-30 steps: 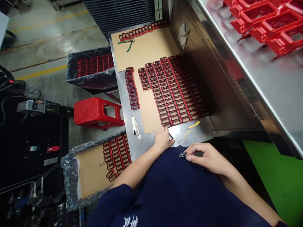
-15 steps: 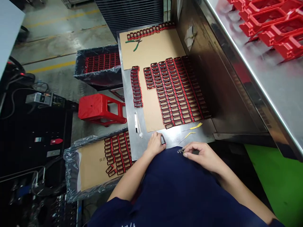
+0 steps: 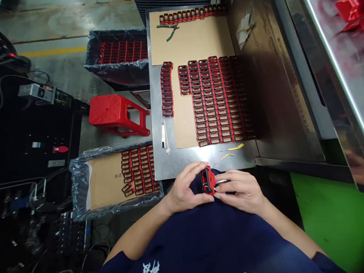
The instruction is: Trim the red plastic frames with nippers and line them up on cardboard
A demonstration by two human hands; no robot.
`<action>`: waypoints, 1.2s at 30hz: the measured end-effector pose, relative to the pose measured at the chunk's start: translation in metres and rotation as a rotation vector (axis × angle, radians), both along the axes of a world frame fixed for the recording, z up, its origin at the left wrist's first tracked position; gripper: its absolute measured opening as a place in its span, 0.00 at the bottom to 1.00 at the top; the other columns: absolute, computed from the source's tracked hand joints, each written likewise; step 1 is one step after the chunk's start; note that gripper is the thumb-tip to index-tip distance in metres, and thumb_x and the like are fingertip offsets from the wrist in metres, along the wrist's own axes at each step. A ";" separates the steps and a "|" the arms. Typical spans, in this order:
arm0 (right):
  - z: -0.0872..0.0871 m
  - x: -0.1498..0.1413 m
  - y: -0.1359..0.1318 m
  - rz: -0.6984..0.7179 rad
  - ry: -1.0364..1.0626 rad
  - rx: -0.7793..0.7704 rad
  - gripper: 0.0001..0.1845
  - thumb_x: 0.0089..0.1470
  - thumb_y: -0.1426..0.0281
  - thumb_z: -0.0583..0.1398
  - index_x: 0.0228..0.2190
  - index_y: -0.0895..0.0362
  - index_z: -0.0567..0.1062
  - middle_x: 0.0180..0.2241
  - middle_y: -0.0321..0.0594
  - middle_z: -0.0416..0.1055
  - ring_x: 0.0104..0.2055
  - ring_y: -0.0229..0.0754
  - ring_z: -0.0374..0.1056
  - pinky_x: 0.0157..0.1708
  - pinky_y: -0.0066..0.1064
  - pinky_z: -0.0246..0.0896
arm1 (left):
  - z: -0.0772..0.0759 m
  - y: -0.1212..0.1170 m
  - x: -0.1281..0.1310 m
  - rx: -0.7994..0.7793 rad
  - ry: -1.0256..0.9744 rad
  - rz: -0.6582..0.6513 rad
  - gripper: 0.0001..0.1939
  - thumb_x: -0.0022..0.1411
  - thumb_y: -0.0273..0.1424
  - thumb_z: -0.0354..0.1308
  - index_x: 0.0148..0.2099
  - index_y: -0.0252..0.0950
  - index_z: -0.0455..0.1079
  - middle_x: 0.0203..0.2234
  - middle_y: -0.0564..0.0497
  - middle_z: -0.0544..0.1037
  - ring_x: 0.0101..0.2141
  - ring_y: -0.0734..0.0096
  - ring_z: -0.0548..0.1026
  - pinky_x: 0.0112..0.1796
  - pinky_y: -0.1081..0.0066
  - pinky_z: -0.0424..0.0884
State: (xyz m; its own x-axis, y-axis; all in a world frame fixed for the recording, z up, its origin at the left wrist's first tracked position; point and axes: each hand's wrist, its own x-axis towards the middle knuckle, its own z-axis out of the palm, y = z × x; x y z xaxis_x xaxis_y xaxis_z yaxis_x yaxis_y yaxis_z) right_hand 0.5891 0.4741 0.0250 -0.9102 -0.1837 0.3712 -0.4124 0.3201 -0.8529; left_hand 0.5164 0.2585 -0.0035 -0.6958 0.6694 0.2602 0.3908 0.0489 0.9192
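In front of my body, my left hand (image 3: 184, 186) is closed around a red-and-black plastic frame (image 3: 210, 180), thumb at its near end and fingers at its far end. My right hand (image 3: 242, 189) pinches thin metal tweezers (image 3: 222, 182), pointed at the frame's right side; their tips are partly hidden by the frame and fingers. On the table just beyond lie two yellow-handled thin tools (image 3: 236, 147). Rows of similar frames (image 3: 215, 110) cover the cardboard (image 3: 184, 131), and a single column of frames (image 3: 167, 91) runs along its left.
Green-handled pliers (image 3: 171, 30) lie on the far cardboard. A white marker-like stick (image 3: 163, 135) is near the table's left edge. Left of the table stand a red stool (image 3: 106, 110) and plastic-lined bins (image 3: 99, 151) of frames. A metal cabinet wall (image 3: 267, 83) rises at right.
My left hand has lifted a frame off the table and brought it in front of my body. My right hand has brought the tweezers against it. The view has shifted.
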 end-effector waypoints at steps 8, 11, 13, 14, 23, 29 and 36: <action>0.002 -0.001 -0.002 -0.018 0.026 0.006 0.02 0.61 0.74 0.67 0.36 0.59 0.78 0.39 0.45 0.79 0.39 0.41 0.77 0.37 0.30 0.69 | -0.008 -0.001 0.002 0.059 -0.001 0.046 0.46 0.53 0.47 0.71 0.69 0.41 0.60 0.54 0.38 0.75 0.54 0.54 0.76 0.55 0.56 0.75; 0.002 -0.002 -0.003 -0.013 0.021 0.002 0.02 0.61 0.74 0.67 0.35 0.59 0.78 0.39 0.44 0.79 0.37 0.40 0.76 0.36 0.29 0.69 | -0.008 -0.001 0.001 0.054 0.002 0.034 0.46 0.53 0.47 0.72 0.69 0.41 0.60 0.54 0.38 0.75 0.54 0.55 0.76 0.55 0.56 0.75; 0.002 -0.002 -0.003 -0.013 0.023 0.006 0.02 0.61 0.74 0.67 0.35 0.58 0.78 0.39 0.44 0.78 0.37 0.39 0.76 0.36 0.29 0.69 | -0.008 -0.002 0.000 0.050 0.004 0.027 0.46 0.53 0.47 0.72 0.69 0.41 0.59 0.54 0.38 0.75 0.54 0.55 0.76 0.55 0.55 0.75; 0.002 -0.002 -0.003 -0.012 0.025 0.010 0.02 0.61 0.74 0.67 0.35 0.58 0.78 0.39 0.44 0.78 0.37 0.39 0.76 0.35 0.29 0.69 | -0.008 -0.002 0.000 0.051 0.004 0.024 0.46 0.53 0.47 0.72 0.69 0.41 0.59 0.54 0.38 0.75 0.54 0.54 0.76 0.55 0.55 0.75; 0.001 -0.003 -0.004 -0.008 0.032 -0.001 0.02 0.61 0.74 0.67 0.35 0.59 0.79 0.39 0.44 0.78 0.37 0.39 0.76 0.35 0.28 0.69 | -0.007 -0.001 -0.004 0.055 0.008 0.014 0.45 0.54 0.47 0.71 0.68 0.40 0.60 0.54 0.37 0.75 0.54 0.56 0.76 0.55 0.56 0.75; 0.006 -0.004 -0.002 0.006 0.026 0.042 0.01 0.63 0.73 0.66 0.37 0.58 0.79 0.39 0.43 0.79 0.37 0.39 0.77 0.36 0.28 0.72 | -0.003 0.000 -0.007 0.023 0.063 0.010 0.44 0.55 0.48 0.70 0.68 0.40 0.60 0.53 0.37 0.76 0.53 0.55 0.77 0.53 0.56 0.77; 0.009 0.002 0.002 0.022 -0.053 0.106 0.04 0.66 0.72 0.63 0.39 0.57 0.80 0.41 0.42 0.79 0.45 0.42 0.78 0.41 0.25 0.77 | 0.000 -0.002 -0.008 -0.068 0.160 0.011 0.46 0.55 0.51 0.68 0.69 0.40 0.58 0.50 0.37 0.76 0.49 0.54 0.79 0.48 0.56 0.79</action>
